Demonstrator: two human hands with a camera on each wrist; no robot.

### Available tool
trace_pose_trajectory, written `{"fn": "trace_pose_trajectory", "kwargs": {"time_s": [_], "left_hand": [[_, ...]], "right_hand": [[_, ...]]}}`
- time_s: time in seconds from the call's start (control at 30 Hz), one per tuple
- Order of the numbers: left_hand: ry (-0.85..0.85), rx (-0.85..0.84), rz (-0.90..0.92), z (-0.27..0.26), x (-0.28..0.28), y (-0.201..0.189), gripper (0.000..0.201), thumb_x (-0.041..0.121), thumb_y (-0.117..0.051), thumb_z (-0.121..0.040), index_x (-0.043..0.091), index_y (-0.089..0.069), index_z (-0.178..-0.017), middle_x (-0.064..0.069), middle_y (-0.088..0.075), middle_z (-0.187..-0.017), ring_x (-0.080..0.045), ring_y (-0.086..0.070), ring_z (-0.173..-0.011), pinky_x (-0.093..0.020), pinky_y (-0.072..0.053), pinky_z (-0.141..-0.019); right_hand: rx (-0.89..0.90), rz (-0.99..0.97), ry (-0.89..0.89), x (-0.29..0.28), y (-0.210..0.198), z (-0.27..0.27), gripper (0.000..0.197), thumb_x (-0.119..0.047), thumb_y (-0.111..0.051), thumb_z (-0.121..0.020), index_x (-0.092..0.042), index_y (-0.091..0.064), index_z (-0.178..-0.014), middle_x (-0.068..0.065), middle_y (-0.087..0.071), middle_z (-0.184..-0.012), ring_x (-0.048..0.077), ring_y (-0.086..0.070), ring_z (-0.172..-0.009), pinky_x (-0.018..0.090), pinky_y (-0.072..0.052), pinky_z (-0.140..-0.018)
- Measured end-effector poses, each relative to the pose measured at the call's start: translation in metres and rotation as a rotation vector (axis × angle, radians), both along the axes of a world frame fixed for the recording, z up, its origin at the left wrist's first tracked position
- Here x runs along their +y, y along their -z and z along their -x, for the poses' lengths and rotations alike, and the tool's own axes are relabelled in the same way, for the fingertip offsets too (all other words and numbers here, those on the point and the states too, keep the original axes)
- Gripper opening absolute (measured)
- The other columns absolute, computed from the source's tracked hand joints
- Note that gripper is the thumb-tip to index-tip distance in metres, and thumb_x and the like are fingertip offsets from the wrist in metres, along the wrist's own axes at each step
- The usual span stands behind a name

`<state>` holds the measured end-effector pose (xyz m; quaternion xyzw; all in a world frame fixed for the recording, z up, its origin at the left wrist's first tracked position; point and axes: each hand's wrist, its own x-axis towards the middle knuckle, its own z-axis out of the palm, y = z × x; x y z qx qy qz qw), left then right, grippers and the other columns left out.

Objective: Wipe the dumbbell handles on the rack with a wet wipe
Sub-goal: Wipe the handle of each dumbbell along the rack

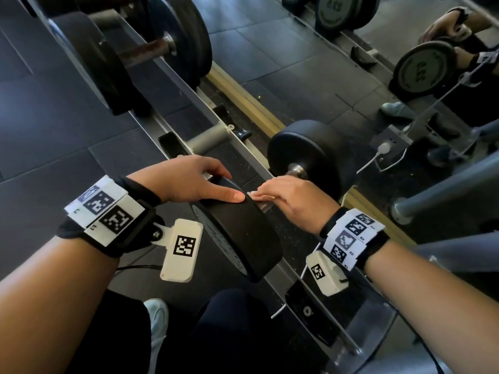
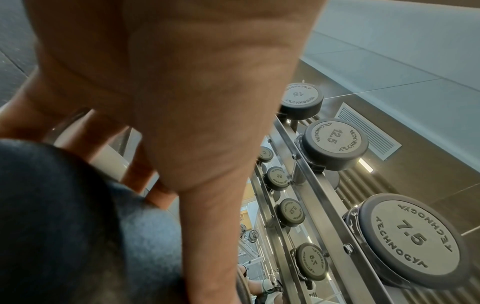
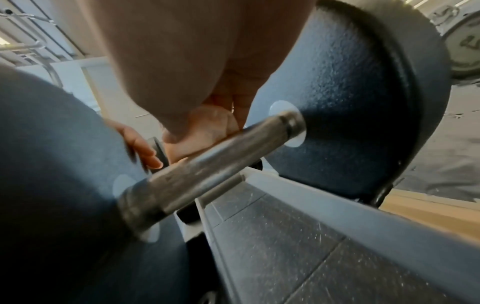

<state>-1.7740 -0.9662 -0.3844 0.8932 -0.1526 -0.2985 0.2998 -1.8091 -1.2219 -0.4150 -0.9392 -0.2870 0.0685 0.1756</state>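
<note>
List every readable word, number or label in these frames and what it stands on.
"TECHNOGYM" and "7.5": nearest dumbbell end cap.
"TECHNOGYM" and "12.5": next end cap.
"15": farthest end cap, brand mirrored in the picture.
Mirror reflections repeat these reversed.
Reflected plates: digits too blurred.
Wrist markers: small figures unreadable.

the right hand hides the wet wipe and most of the handle.
</note>
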Motion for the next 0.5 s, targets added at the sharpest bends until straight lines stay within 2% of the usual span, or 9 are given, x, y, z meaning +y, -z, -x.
{"fn": "trace_pose_trajectory", "kwargs": {"time_s": [0.07,0.17,0.27,0.33,0.43,0.5], "left_hand": [[-0.001,0.002,0.004,0.000,0.000,0.000,0.088,0.085,-0.057,-0.047,0.039,-0.058,-0.122,0.011,-0.058,-0.116,-0.013,-0.055,-0.109,-0.033,-0.042,-0.098],[0.004,0.002,0.004,-0.001,0.001,0.000,0.087,0.086,-0.056,-0.047,0.040,-0.058,-0.121,0.012,-0.058,-0.115,-0.013,-0.056,-0.108,-0.036,-0.043,-0.100],[0.011,0.007,-0.002,-0.001,0.000,0.000,0.089,0.086,-0.056,-0.046,0.039,-0.057,-0.122,0.012,-0.057,-0.116,-0.012,-0.055,-0.108,-0.036,-0.043,-0.099],[0.009,0.017,0.003,-0.001,0.000,0.000,0.090,0.086,-0.056,-0.046,0.039,-0.057,-0.122,0.012,-0.057,-0.115,-0.011,-0.055,-0.107,-0.035,-0.044,-0.098],[0.003,0.027,0.019,-0.001,0.002,0.001,0.088,0.085,-0.057,-0.046,0.039,-0.058,-0.121,0.014,-0.058,-0.114,-0.009,-0.056,-0.106,-0.037,-0.044,-0.100],[0.005,0.032,0.023,-0.001,0.002,0.001,0.088,0.085,-0.057,-0.046,0.039,-0.058,-0.121,0.014,-0.058,-0.114,-0.010,-0.056,-0.106,-0.037,-0.044,-0.101]], "right_hand": [[-0.003,0.081,0.068,-0.003,-0.004,-0.012,0.025,-0.013,-0.056,-0.097,-0.016,-0.068,-0.118,0.002,-0.068,-0.113,0.018,-0.058,-0.112,0.036,-0.041,-0.107],[-0.012,0.197,0.157,-0.007,-0.006,-0.020,0.023,-0.012,-0.056,-0.097,-0.018,-0.066,-0.116,0.001,-0.064,-0.109,0.017,-0.057,-0.108,0.041,-0.047,-0.100],[0.090,0.060,0.056,0.001,-0.001,-0.012,0.023,-0.022,-0.052,-0.100,-0.023,-0.066,-0.118,-0.004,-0.066,-0.110,0.011,-0.057,-0.107,0.035,-0.047,-0.097],[0.152,0.045,0.000,0.005,0.001,-0.014,0.024,-0.027,-0.050,-0.100,-0.026,-0.065,-0.117,-0.006,-0.065,-0.110,0.010,-0.057,-0.106,0.034,-0.046,-0.096],[0.042,0.266,0.037,0.000,-0.001,-0.029,0.022,-0.018,-0.059,-0.094,-0.026,-0.064,-0.114,-0.005,-0.058,-0.113,0.014,-0.053,-0.107,0.039,-0.048,-0.097],[-0.024,0.324,0.094,-0.004,-0.002,-0.034,0.028,-0.014,-0.065,-0.090,-0.023,-0.064,-0.117,-0.003,-0.053,-0.119,0.015,-0.051,-0.111,0.039,-0.049,-0.097]]}}
